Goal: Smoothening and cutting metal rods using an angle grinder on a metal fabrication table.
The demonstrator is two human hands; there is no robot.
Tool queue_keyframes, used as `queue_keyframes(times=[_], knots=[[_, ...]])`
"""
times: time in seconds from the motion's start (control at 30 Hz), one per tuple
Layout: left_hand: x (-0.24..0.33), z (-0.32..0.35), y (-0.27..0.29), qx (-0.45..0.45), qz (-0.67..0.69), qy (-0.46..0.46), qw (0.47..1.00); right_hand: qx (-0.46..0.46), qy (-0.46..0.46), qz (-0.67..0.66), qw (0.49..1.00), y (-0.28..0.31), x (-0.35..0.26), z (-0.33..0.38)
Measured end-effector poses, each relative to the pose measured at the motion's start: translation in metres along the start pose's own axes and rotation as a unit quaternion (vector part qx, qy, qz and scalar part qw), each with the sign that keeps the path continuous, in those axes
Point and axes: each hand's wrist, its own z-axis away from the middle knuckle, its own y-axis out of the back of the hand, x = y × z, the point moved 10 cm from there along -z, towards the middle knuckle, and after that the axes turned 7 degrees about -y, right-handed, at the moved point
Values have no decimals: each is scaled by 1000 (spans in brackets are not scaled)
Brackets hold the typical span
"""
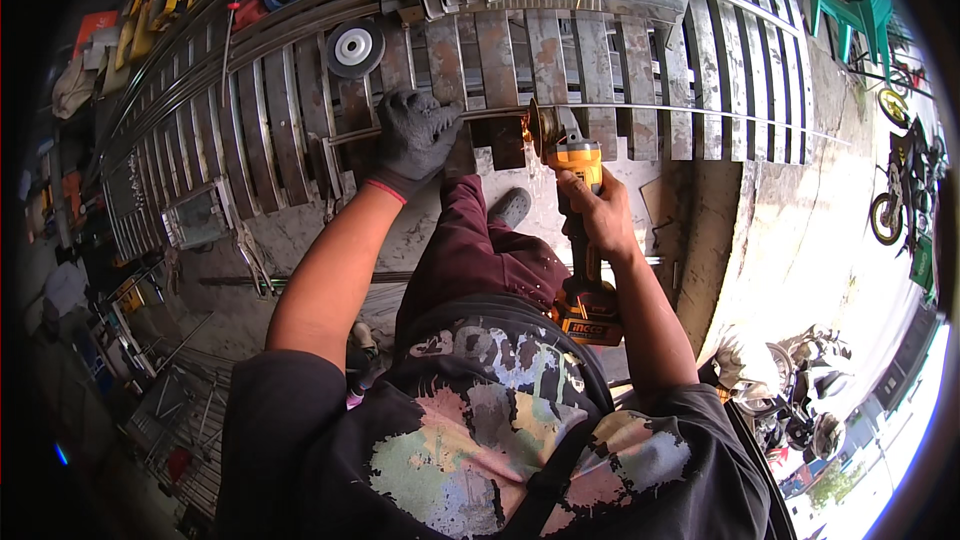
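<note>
My left hand [415, 135], in a dark grey glove, presses down on a thin steel bar [640, 110] that lies across a rack of rusty flat slats [520, 60]. My right hand [598, 215], bare, grips the body of a yellow and black cordless angle grinder [578, 165]. The grinder's disc [543, 128] touches the bar just right of my left hand, and orange sparks show at the contact. A battery pack [588, 315] sits at the grinder's lower end, near my chest.
A round grinding disc [354, 47] lies on the slats to the upper left. Tools and yellow clamps [165, 0] crowd the far left. A green plastic chair [850, 5] stands upper right; motorcycles [895, 190] are parked on the right.
</note>
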Motion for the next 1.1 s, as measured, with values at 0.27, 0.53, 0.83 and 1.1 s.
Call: queue_keyframes(times=[0.27, 0.53, 0.83, 1.1], knots=[[-9, 6, -12, -39, 15, 35, 999, -2, -7, -10, 1000, -1, 3, -2], [-9, 4, -12, -47, 18, 32, 998, -2, -10, -6, 1000, -1, 0, 0], [-10, 8, -13, -48, 13, 36, 998, 4, -12, 2, 1000, -1, 1, 0], [-10, 5, -13, -55, 15, 39, 998, -3, 1, -2, 1000, 1, 2, -4]])
